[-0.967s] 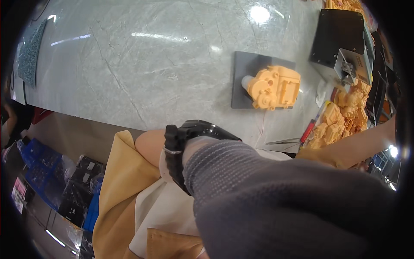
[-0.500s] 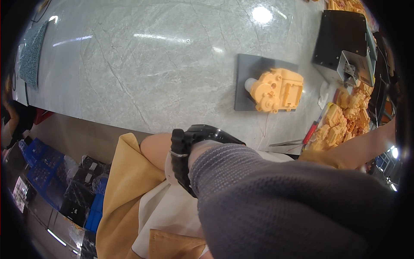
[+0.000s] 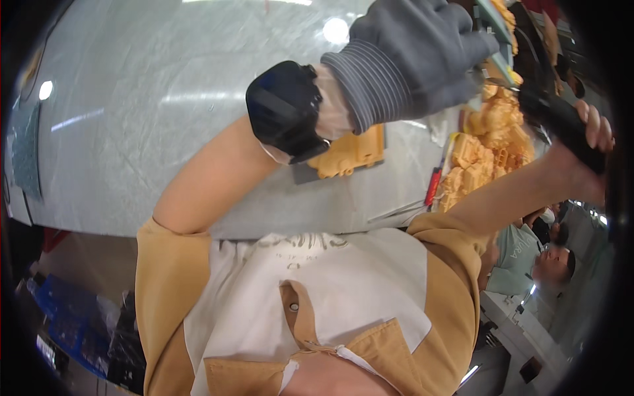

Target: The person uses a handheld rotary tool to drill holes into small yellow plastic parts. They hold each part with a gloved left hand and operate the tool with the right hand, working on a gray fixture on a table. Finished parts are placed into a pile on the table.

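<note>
Gloved left hand [image 3: 416, 63] over the table [image 3: 119, 171]; right hand [image 3: 594, 129] has its fingers wrapped round a black object [image 3: 558, 119], far right.
Whether the left fingers hold anything cannot be told; best keep that wrist clear of the orange casing [image 3: 356, 152] on its dark plate [image 3: 304, 174].

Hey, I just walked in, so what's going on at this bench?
A person is working with both hands raised toward the right side. The gloved left hand reaches across beside a grey device; whether it grips anything is hidden. The bare right hand holds a black tool. An orange housing lies partly hidden behind the left wrist, near a pile of orange parts.
</note>
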Demonstrator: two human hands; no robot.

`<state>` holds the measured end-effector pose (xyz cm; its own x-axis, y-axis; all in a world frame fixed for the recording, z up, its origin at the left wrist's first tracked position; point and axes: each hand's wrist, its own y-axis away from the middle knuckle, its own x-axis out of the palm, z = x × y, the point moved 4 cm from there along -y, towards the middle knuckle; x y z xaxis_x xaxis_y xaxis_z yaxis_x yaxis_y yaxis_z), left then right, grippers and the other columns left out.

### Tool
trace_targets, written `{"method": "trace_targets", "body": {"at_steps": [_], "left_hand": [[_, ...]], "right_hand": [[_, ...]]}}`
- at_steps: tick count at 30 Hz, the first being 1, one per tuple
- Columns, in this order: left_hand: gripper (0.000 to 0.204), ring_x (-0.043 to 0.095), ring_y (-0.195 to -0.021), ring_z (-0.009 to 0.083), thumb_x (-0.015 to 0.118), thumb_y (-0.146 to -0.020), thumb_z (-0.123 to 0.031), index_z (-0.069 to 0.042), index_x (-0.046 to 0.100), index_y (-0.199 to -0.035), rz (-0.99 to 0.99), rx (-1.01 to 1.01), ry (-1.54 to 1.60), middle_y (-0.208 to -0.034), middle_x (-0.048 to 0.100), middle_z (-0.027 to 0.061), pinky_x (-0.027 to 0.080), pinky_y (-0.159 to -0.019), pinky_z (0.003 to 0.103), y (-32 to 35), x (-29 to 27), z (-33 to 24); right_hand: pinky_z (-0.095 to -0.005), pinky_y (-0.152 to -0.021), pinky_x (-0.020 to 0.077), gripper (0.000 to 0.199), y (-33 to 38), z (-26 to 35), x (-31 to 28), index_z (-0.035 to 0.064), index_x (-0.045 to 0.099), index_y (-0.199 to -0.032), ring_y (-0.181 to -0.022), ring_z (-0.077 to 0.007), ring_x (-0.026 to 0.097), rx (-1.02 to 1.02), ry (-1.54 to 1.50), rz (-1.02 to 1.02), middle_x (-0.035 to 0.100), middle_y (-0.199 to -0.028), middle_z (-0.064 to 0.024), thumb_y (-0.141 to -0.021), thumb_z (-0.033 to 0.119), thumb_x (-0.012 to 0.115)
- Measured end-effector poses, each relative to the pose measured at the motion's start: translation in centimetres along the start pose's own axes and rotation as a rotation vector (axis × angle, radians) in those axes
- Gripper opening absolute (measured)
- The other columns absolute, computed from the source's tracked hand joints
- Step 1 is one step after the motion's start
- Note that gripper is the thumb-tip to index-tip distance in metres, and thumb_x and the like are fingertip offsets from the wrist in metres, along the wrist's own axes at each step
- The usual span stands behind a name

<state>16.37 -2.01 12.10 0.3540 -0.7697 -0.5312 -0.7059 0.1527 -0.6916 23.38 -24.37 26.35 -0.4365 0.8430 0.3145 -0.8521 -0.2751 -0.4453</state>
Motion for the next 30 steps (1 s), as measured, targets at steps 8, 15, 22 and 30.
{"method": "trace_targets", "body": {"at_steps": [8,15,22,30], "left_hand": [[0.007,0.058,-0.071,0.0223,0.059,-0.065,-0.018,-0.012,0.055,-0.063,-0.136,0.375,-0.096,-0.066,0.055,0.0026,0.048,-0.067,0.034,-5.2,1.6,-1.6],[0.018,0.058,-0.084,0.0273,0.061,-0.075,-0.029,-0.012,0.065,-0.07,0.18,0.309,-0.293,-0.079,0.063,0.0097,0.044,-0.078,0.042,-11.3,6.8,0.1],[0.038,0.058,-0.092,0.0306,0.06,-0.083,-0.034,-0.002,0.064,-0.104,-0.051,0.158,-0.196,-0.094,0.063,0.015,0.047,-0.085,0.041,-9.0,1.1,1.0],[0.042,0.051,-0.117,0.0326,0.07,-0.078,-0.02,-0.01,0.062,-0.118,0.255,-0.088,-0.091,-0.119,0.06,0.0119,0.041,-0.098,0.044,8.7,-7.2,0.7]], "right_hand": [[-0.0376,-0.077,0.0334,0.024,1.3,-0.2,0.5,0.0022,0.059,-0.099,-0.068,-0.0175,0.046,-0.091,-0.06,-0.012,0.049,-0.073,-0.0041,-0.076,0.007,0.056],[-0.025,-0.064,0.0431,0.021,8.3,3.2,4.2,0.0096,0.055,-0.09,-0.054,-0.0102,0.055,-0.35,-0.422,0.136,0.055,-0.064,0.0018,-0.071,0.006,0.064],[-0.0267,-0.058,0.0391,0.022,11.6,1.1,13.2,0.0126,0.059,-0.09,-0.051,-0.0121,0.052,-0.066,-0.23,0.357,0.053,-0.06,-0.0007,-0.072,0.001,0.063],[-0.0286,-0.051,0.0346,0.026,11.1,-2.7,18.0,0.0159,0.063,-0.09,-0.047,-0.0143,0.048,0.223,-0.187,0.539,0.051,-0.056,-0.0036,-0.073,-0.004,0.063]]}}
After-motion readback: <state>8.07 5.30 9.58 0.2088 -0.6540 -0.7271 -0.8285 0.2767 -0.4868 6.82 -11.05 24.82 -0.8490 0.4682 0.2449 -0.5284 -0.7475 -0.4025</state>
